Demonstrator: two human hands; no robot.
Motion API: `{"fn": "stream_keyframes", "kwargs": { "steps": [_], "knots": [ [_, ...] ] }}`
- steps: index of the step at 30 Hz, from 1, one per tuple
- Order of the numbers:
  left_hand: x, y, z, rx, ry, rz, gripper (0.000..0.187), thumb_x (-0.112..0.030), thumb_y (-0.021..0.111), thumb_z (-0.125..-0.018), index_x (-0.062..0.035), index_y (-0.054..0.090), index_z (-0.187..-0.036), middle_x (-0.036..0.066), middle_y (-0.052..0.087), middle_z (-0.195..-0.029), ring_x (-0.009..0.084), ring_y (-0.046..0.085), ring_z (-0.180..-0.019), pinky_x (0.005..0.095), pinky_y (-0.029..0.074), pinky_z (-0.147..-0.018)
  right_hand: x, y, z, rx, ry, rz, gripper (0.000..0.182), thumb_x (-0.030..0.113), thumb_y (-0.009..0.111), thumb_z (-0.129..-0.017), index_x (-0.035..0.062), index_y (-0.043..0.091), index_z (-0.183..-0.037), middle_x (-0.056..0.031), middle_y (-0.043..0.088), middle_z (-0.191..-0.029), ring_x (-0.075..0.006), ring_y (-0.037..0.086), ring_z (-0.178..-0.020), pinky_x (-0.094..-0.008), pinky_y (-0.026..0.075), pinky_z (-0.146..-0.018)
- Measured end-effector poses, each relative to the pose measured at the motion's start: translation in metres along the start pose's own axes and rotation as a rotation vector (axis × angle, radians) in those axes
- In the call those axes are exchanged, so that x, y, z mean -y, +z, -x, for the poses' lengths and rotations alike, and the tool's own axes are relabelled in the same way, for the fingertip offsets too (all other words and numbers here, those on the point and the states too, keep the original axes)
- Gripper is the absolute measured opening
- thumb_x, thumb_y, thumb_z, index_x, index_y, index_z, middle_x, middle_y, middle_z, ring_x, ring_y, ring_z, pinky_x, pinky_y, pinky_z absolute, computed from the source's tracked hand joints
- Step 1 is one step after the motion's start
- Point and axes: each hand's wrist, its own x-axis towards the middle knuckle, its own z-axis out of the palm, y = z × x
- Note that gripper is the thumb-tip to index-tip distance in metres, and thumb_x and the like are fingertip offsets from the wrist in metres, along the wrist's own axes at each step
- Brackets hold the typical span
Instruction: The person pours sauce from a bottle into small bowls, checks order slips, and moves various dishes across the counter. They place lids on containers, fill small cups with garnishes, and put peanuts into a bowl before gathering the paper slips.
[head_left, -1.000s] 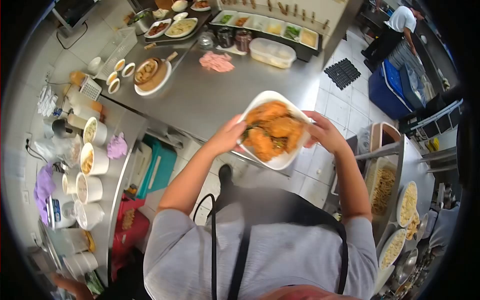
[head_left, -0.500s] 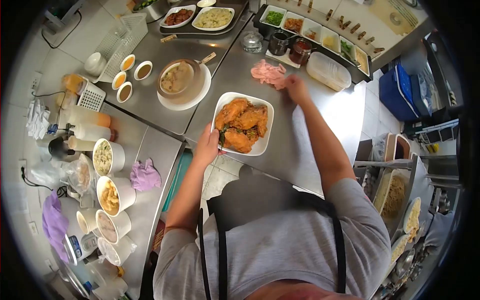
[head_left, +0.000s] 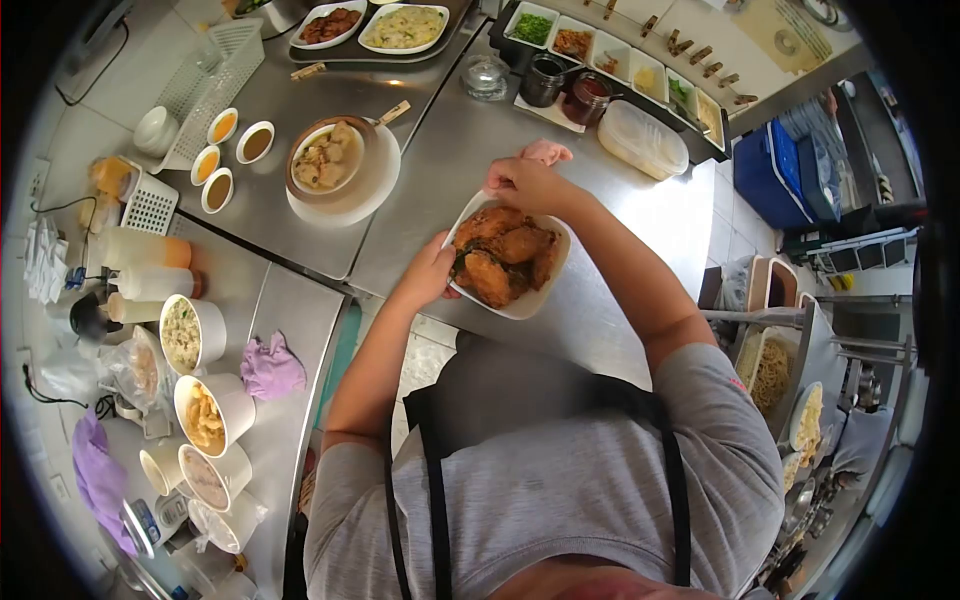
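A white square bowl (head_left: 545, 290) of browned fried chicken pieces (head_left: 508, 258), with dark green leaves among them, is tilted above the steel counter. My left hand (head_left: 430, 270) grips its left side, the fingers going under the bowl. At the far rim my right hand (head_left: 528, 186) is closed on a pink cloth (head_left: 546, 151); part of the cloth sticks out behind the knuckles, and the rest is hidden by the hand.
Left of the bowl, a brown-rimmed bowl of soup (head_left: 328, 160) rests on a white plate (head_left: 370, 195). Small sauce cups (head_left: 255, 143) stand beyond it. Dark jars (head_left: 588, 98), a lidded plastic box (head_left: 643, 140) and a topping rack (head_left: 620, 60) line the back. Several tubs (head_left: 215, 410) fill the left counter.
My right hand has brought the pink cloth from the counter to the bowl's far rim. The bowl has turned and tilted in my left hand. The whole view has shifted slightly.
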Motion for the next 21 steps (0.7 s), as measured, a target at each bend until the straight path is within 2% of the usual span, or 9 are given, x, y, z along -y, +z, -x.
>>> {"fn": "stream_keyframes", "kwargs": {
  "steps": [2, 5, 8, 11, 14, 17, 20, 21],
  "knots": [
    [0.008, 0.005, 0.002, -0.065, 0.012, 0.052, 0.035, -0.020, 0.029, -0.085, -0.0043, 0.036, -0.115, 0.012, 0.053, -0.081, 0.0188, 0.056, -0.056, 0.0247, 0.045, -0.040, -0.014, -0.011, 0.012, 0.024, -0.054, -0.029, 0.010, 0.014, 0.058, -0.067, 0.0048, 0.056, -0.072, -0.0058, 0.058, -0.071, -0.0175, 0.054, -0.067, -0.0283, 0.041, -0.061],
    [0.013, 0.014, 0.012, -0.096, 0.024, 0.040, 0.036, -0.026, 0.030, -0.086, -0.0052, 0.037, -0.115, 0.012, 0.053, -0.082, 0.0201, 0.058, -0.060, 0.0260, 0.046, -0.040, -0.020, -0.047, 0.035, 0.222, 0.221, 0.043, 0.015, 0.017, 0.060, -0.065, 0.0051, 0.056, -0.073, -0.0056, 0.058, -0.071, -0.0170, 0.054, -0.067, -0.0280, 0.042, -0.061],
    [-0.011, 0.002, 0.016, 0.033, -0.239, -0.032, 0.039, -0.030, 0.032, -0.086, -0.0033, 0.038, -0.114, 0.013, 0.053, -0.093, 0.0216, 0.057, -0.060, 0.0302, 0.047, -0.048, -0.017, -0.062, 0.041, 0.016, 0.220, 0.021, 0.013, 0.017, 0.059, -0.069, 0.0056, 0.058, -0.075, -0.0041, 0.057, -0.070, -0.0157, 0.052, -0.067, -0.0267, 0.040, -0.063],
    [-0.029, -0.006, -0.026, -0.145, 0.023, -0.385, 0.040, -0.034, 0.035, -0.085, -0.0008, 0.047, -0.104, 0.012, 0.056, -0.092, 0.0226, 0.057, -0.069, 0.0334, 0.045, -0.062, -0.019, -0.039, 0.014, 0.028, 0.069, 0.142, 0.016, 0.020, 0.061, -0.068, 0.0069, 0.060, -0.076, -0.0035, 0.058, -0.072, -0.0137, 0.053, -0.071, -0.0264, 0.040, -0.067],
    [-0.015, -0.010, -0.083, 0.008, 0.305, -0.468, 0.036, -0.031, 0.037, -0.085, 0.0012, 0.053, -0.088, 0.015, 0.057, -0.080, 0.0267, 0.056, -0.074, 0.0351, 0.040, -0.068, -0.022, -0.009, 0.001, 0.073, -0.001, -0.036, 0.022, 0.026, 0.063, -0.068, 0.0065, 0.061, -0.079, -0.0045, 0.060, -0.072, -0.0142, 0.055, -0.068, -0.0265, 0.042, -0.062],
    [-0.026, -0.006, -0.078, -0.088, 0.376, -0.795, 0.032, -0.029, 0.039, -0.084, -0.0006, 0.055, -0.083, 0.017, 0.057, -0.077, 0.0288, 0.053, -0.067, 0.0334, 0.041, -0.066, -0.031, -0.012, 0.012, 0.085, 0.060, -0.099, 0.022, 0.025, 0.063, -0.069, 0.0051, 0.061, -0.077, -0.0038, 0.060, -0.072, -0.0131, 0.055, -0.070, -0.0265, 0.043, -0.061],
    [-0.021, 0.002, -0.063, -0.276, 0.361, -0.726, 0.030, -0.026, 0.040, -0.083, 0.0006, 0.054, -0.081, 0.020, 0.054, -0.074, 0.0333, 0.051, -0.067, 0.0351, 0.040, -0.064, -0.027, -0.026, 0.043, 0.026, 0.271, -0.106, 0.021, 0.025, 0.063, -0.070, 0.0054, 0.061, -0.075, -0.0039, 0.060, -0.069, -0.0134, 0.055, -0.065, -0.0272, 0.043, -0.056],
    [-0.022, 0.004, -0.058, -0.285, 0.353, -0.715, 0.030, -0.026, 0.040, -0.084, 0.0009, 0.053, -0.081, 0.019, 0.055, -0.073, 0.0319, 0.051, -0.066, 0.0349, 0.040, -0.064, -0.022, -0.030, 0.053, 0.036, 0.357, -0.171, 0.021, 0.025, 0.063, -0.070, 0.0050, 0.061, -0.075, -0.0043, 0.060, -0.068, -0.0139, 0.055, -0.063, -0.0276, 0.043, -0.055]
  ]
}}
